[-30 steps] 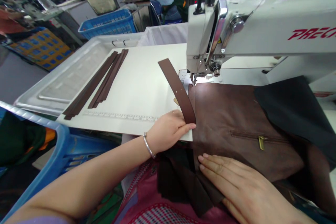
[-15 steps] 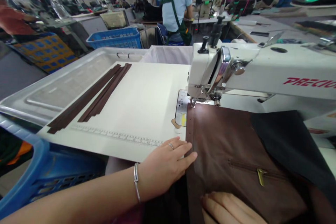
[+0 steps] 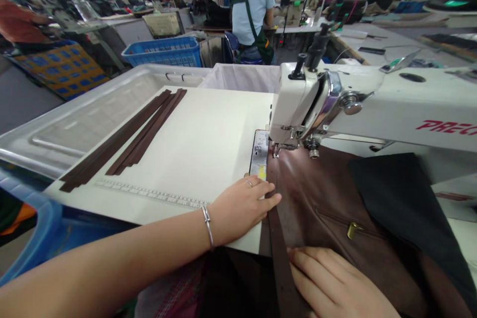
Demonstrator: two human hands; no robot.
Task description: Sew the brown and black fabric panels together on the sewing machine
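A brown leather-like piece [image 3: 298, 198] with a brass zipper pull [image 3: 353, 229] and a dark lining [image 3: 395, 194] lies under the presser foot [image 3: 276, 150] of a white sewing machine [image 3: 395, 102]. A narrow strip [image 3: 280, 253] runs along its left edge. My left hand [image 3: 242, 208] rests beside the needle plate [image 3: 260, 151], fingers stretched and a little apart, fingertips on the strip. Nearer to me, my right hand [image 3: 331, 278] has its fingers together and bent on the brown piece beside the strip, its thumb hidden.
Brown strips [image 3: 122, 134] and a clear ruler [image 3: 149, 195] lie on the white board [image 3: 208, 134]. Around it are a translucent tray [image 3: 67, 124], a blue basket [image 3: 33, 208] at the near left and another blue basket [image 3: 160, 52] behind. A person [image 3: 249, 5] sits farther back.
The brown piece's zipper pull has shifted left and up. Its edge strip now stands raised near my right hand, which has moved a little forward. My left hand has also moved slightly forward.
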